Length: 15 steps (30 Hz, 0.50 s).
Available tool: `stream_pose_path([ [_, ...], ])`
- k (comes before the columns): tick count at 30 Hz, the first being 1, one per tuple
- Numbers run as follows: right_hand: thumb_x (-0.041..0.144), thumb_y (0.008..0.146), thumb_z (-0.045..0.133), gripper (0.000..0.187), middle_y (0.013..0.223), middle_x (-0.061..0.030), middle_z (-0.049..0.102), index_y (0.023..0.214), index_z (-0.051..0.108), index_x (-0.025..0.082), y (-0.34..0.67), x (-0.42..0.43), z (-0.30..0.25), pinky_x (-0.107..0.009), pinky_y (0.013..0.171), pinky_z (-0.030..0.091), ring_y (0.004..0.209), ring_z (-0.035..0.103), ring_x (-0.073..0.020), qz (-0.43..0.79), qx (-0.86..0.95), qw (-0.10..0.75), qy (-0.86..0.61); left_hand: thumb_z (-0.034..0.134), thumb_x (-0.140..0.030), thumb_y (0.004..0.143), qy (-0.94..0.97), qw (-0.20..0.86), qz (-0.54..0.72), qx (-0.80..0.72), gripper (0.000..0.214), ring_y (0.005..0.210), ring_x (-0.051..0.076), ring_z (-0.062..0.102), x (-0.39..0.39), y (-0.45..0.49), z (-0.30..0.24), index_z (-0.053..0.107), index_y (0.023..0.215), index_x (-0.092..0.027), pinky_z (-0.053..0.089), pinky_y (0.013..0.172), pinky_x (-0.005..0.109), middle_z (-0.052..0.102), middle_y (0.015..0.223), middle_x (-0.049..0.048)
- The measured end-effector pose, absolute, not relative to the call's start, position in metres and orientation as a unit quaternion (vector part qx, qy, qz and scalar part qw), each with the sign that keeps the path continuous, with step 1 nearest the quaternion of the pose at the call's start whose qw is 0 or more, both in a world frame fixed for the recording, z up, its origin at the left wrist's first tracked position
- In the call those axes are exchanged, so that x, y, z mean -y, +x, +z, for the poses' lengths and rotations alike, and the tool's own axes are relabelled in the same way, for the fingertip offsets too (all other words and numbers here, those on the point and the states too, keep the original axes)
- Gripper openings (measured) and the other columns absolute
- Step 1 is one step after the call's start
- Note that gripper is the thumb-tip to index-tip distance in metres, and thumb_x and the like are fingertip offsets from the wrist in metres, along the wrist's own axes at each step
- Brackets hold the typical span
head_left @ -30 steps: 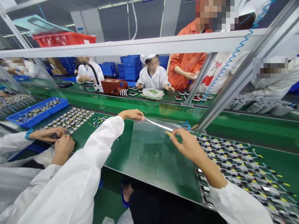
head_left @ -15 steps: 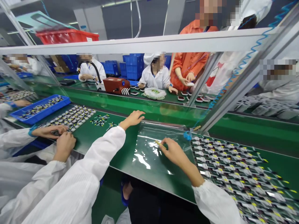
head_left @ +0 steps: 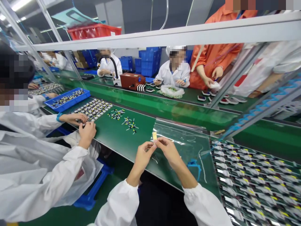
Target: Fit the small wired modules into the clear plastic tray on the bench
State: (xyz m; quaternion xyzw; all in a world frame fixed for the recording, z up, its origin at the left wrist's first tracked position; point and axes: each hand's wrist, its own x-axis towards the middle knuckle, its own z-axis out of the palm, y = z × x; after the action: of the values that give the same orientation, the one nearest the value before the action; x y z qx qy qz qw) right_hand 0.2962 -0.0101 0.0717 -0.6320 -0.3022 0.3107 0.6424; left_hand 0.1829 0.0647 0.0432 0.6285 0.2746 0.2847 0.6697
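Observation:
A small pale-yellow rectangular piece (head_left: 154, 136) stands up from the pinched fingertips of both my hands, above the green bench. My left hand (head_left: 143, 156) is closed, thumb and fingertips meeting at the lower end of the piece. From the other side my right hand (head_left: 168, 151) pinches the same end, its fingertips touching the left ones. Beneath and behind the hands lies a clear plastic sheet (head_left: 185, 128). Rows of small assemblies with yellow and black tips (head_left: 249, 175) fill the bench to the right.
Several loose small parts (head_left: 128, 121) lie left of the sheet. A blue strap (head_left: 194, 164) is near my right forearm. Further left, a co-worker's hands (head_left: 86, 127) work beside a grid of parts (head_left: 95, 108) and a blue tray (head_left: 68, 99). A metal post (head_left: 242, 75) rises at right.
My left hand has come back from the far-left side of the sheet to meet my right hand. The yellow piece is now upright between them. The view has swung left.

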Motion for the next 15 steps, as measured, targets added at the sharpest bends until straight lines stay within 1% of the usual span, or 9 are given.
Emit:
stream_pose_path([
  [2,0.065,0.070,0.076,0.047,0.087,-0.0067,0.073,0.083,0.070,0.019,0.299,0.008,0.070,-0.039,0.087,0.051,0.086,0.066,-0.0237,0.298,0.295,0.639,-0.645,0.072,-0.058,0.080,0.645,0.654,0.283,-0.275,0.042,0.082,0.021,0.070,-0.072,0.185,0.045,0.074,0.093,-0.018,0.055,0.079,0.032,0.076,0.089,0.0079],
  [4,0.069,0.070,0.073,0.054,0.097,-0.0102,0.075,0.090,0.072,0.019,0.303,0.009,0.072,-0.041,0.088,0.053,0.094,0.067,-0.0265,0.271,0.280,0.633,-0.669,0.068,-0.054,0.084,0.693,0.606,0.275,-0.277,0.036,0.080,0.020,0.070,-0.088,0.187,0.048,0.073,0.091,-0.018,0.055,0.076,0.031,0.076,0.087,0.0068],
  [5,0.070,0.071,0.071,0.056,0.101,-0.0116,0.075,0.095,0.072,0.019,0.305,0.013,0.075,-0.042,0.089,0.053,0.097,0.068,-0.0277,0.260,0.275,0.628,-0.680,0.066,-0.049,0.087,0.728,0.565,0.266,-0.284,0.032,0.079,0.020,0.070,-0.098,0.190,0.051,0.073,0.091,-0.019,0.054,0.076,0.031,0.076,0.086,0.0063],
  [7,0.071,0.074,0.069,0.057,0.107,-0.0130,0.075,0.101,0.072,0.020,0.303,0.030,0.082,-0.044,0.091,0.054,0.102,0.069,-0.0290,0.253,0.278,0.612,-0.696,0.062,-0.039,0.091,0.804,0.451,0.225,-0.316,0.022,0.083,0.020,0.070,-0.122,0.200,0.060,0.073,0.092,-0.020,0.053,0.079,0.030,0.077,0.089,0.0055],
  [9,0.070,0.079,0.067,0.054,0.110,-0.0126,0.076,0.102,0.073,0.021,0.295,0.057,0.091,-0.043,0.095,0.054,0.105,0.070,-0.0293,0.269,0.294,0.595,-0.698,0.062,-0.030,0.092,0.856,0.337,0.147,-0.362,0.015,0.090,0.022,0.071,-0.148,0.216,0.070,0.074,0.094,-0.021,0.053,0.083,0.032,0.078,0.095,0.0066],
  [11,0.070,0.079,0.068,0.053,0.109,-0.0124,0.076,0.102,0.073,0.023,0.279,0.091,0.097,-0.043,0.096,0.055,0.106,0.071,-0.0302,0.293,0.290,0.586,-0.697,0.065,-0.025,0.091,0.869,0.288,0.103,-0.389,0.013,0.096,0.028,0.072,-0.172,0.233,0.080,0.076,0.093,-0.019,0.052,0.086,0.037,0.077,0.098,0.0116],
  [13,0.070,0.080,0.068,0.052,0.108,-0.0120,0.077,0.103,0.074,0.024,0.259,0.128,0.098,-0.041,0.094,0.057,0.106,0.072,-0.0308,0.314,0.257,0.575,-0.710,0.064,-0.026,0.092,0.875,0.271,0.090,-0.392,0.016,0.101,0.033,0.071,-0.187,0.247,0.087,0.075,0.094,-0.014,0.052,0.088,0.044,0.075,0.103,0.0184],
  [14,0.071,0.080,0.068,0.053,0.107,-0.0121,0.077,0.104,0.074,0.024,0.249,0.146,0.097,-0.041,0.093,0.058,0.106,0.072,-0.0312,0.318,0.228,0.573,-0.720,0.062,-0.027,0.094,0.884,0.263,0.087,-0.377,0.020,0.103,0.035,0.070,-0.188,0.253,0.090,0.074,0.098,-0.012,0.052,0.089,0.047,0.074,0.107,0.0206],
  [15,0.073,0.079,0.067,0.054,0.105,-0.0124,0.077,0.103,0.074,0.024,0.239,0.164,0.096,-0.041,0.092,0.059,0.104,0.073,-0.0314,0.310,0.195,0.577,-0.730,0.061,-0.030,0.097,0.896,0.259,0.088,-0.350,0.024,0.106,0.034,0.069,-0.184,0.260,0.091,0.073,0.104,-0.010,0.053,0.090,0.048,0.072,0.112,0.0205],
])
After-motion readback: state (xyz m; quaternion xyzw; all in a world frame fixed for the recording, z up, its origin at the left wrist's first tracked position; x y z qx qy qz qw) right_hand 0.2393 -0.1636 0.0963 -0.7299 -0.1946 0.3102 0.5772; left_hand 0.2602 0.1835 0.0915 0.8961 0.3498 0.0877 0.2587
